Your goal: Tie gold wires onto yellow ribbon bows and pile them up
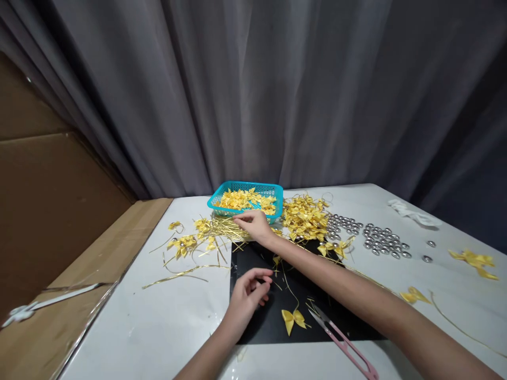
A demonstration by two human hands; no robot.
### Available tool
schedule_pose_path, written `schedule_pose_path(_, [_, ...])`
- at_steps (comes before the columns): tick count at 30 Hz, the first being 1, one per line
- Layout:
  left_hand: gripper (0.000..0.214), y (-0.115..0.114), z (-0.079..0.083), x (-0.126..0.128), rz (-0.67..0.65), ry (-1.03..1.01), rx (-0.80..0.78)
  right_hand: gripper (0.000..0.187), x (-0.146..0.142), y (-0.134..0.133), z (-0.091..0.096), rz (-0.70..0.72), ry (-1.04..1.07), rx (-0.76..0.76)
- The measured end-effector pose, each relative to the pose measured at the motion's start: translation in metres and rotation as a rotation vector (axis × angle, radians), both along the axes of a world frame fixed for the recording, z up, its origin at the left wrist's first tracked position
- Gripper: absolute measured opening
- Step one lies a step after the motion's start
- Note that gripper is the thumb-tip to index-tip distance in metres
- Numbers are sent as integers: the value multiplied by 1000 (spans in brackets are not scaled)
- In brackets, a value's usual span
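Across the table, my right hand [256, 226] reaches to the pile of thin gold twist ties [225, 228], its thumb and forefinger closed at the pile's top edge. How many ties it pinches cannot be made out. Over the left part of a black mat [328, 324] is my left hand [250, 291], loosely curled, thumb and forefinger apart, with nothing visible in it. A yellow ribbon bow [293, 320] with a gold strand lies on the mat. Beside it rest pink-handled thread snips [344, 344], blades pointing toward the bow.
A turquoise basket [211, 202] of yellow bows stands at the back. Right of it are a heap of bows [304, 217] and many silver oval beads [383, 240]. A crumpled white cloth [414, 214] lies far right. Cardboard [95, 248] borders the table's left side; a grey curtain [253, 95] hangs behind.
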State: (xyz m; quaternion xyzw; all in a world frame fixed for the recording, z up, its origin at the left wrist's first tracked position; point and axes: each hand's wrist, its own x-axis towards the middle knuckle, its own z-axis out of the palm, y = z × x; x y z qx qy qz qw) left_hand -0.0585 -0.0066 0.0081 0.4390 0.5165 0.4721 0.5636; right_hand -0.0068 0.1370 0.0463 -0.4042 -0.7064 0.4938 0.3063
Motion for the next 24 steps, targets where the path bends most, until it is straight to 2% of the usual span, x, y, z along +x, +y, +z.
schedule_pose_path(4, [53,2,0,-1,130,-176,-14,19,25,-46,7,-4,327,-338])
schedule_pose_path(7, [54,-1,-3,0,184,-186,102,23,48,-77,3,-16,498,-581])
schedule_pose_path(10, [50,-9,-6,1,211,44,339,22,65,-98,-4,-65,619,-767])
schedule_pose_path(14, [41,-17,-9,-4,212,471,812,16,76,-113,-7,-90,692,-962])
schedule_pose_path(17, [42,-16,-7,-9,195,652,1164,13,80,-122,-3,-85,702,-1062])
schedule_pose_path(19, [40,-14,-6,-13,160,728,1309,12,82,-126,-1,-80,699,-1097])
schedule_pose_path(21, [39,-12,-5,-16,127,781,1366,12,84,-127,-2,-76,687,-1098])
schedule_pose_path(24, [40,-13,-7,-17,99,816,1354,15,88,-119,-8,-96,668,-1020])
